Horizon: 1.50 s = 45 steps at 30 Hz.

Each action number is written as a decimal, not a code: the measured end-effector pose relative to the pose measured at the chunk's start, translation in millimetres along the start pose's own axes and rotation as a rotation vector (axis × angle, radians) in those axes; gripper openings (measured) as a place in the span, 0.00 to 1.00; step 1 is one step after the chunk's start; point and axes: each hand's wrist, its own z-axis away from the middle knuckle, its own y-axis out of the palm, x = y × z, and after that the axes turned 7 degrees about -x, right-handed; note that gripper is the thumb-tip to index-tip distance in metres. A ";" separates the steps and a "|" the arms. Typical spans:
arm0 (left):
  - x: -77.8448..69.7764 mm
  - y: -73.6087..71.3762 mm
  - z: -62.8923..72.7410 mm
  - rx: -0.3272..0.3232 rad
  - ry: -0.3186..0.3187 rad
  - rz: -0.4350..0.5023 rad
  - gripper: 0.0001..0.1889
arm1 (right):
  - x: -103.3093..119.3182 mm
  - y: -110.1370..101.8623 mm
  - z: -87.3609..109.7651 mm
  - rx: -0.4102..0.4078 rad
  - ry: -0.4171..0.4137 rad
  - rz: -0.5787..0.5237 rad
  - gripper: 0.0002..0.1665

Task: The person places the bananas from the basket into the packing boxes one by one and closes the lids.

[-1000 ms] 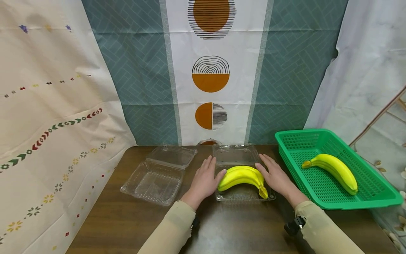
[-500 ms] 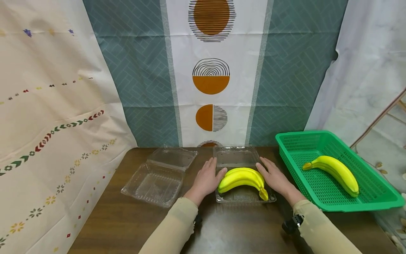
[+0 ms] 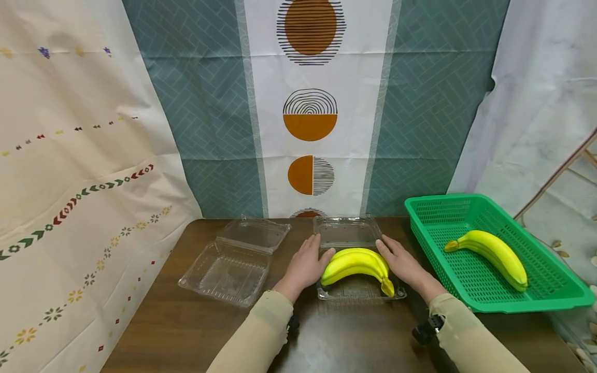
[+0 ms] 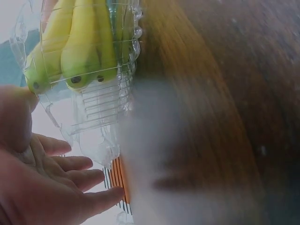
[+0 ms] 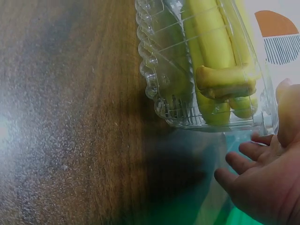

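Observation:
A bunch of yellow bananas lies in the base of a clear plastic clamshell box, whose lid is folded back toward the curtain. My left hand is at the box's left side, with fingers extended; its thumb reaches the rim by the banana tips. On the other side, my right hand has its fingers extended and its thumb at the rim, near the stem. Neither hand is curled round anything. Whether the palms touch the box walls, I cannot tell.
A second clear clamshell box stands unlidded to the left on the wooden table. At right, a green plastic basket holds another banana piece. A patterned curtain hangs along the table's back edge.
The head view has tilted up slightly, so everything sits a little lower in it. Both hands, the box and the bananas keep their places.

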 end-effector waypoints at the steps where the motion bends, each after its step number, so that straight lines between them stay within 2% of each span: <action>1: -0.2 -0.2 0.1 0.003 -0.003 0.002 0.44 | 0.2 0.1 -0.2 -0.001 0.001 -0.002 0.57; 16: -1.2 2.0 -0.1 0.007 -0.028 0.026 0.44 | 3.5 1.3 2.0 -0.043 -0.012 -0.012 0.55; 22: -2.7 -0.2 1.1 0.006 -0.027 0.055 0.44 | 5.3 -0.8 3.6 -0.046 -0.015 -0.030 0.50; 31: -3.6 -3.4 1.6 0.005 -0.028 0.102 0.45 | 9.5 -5.1 6.8 -0.057 -0.021 -0.037 0.57; 36: -2.5 -3.3 0.6 -0.020 -0.021 0.140 0.45 | 13.6 -7.6 8.8 -0.064 -0.012 -0.030 0.58; 42: -1.6 -4.2 -0.2 -0.047 -0.001 0.169 0.46 | 16.4 -11.7 11.5 -0.079 -0.018 -0.043 0.53; 45: -3.7 -6.5 0.3 -0.045 -0.015 0.172 0.47 | 17.8 -14.0 14.1 -0.083 -0.008 -0.049 0.54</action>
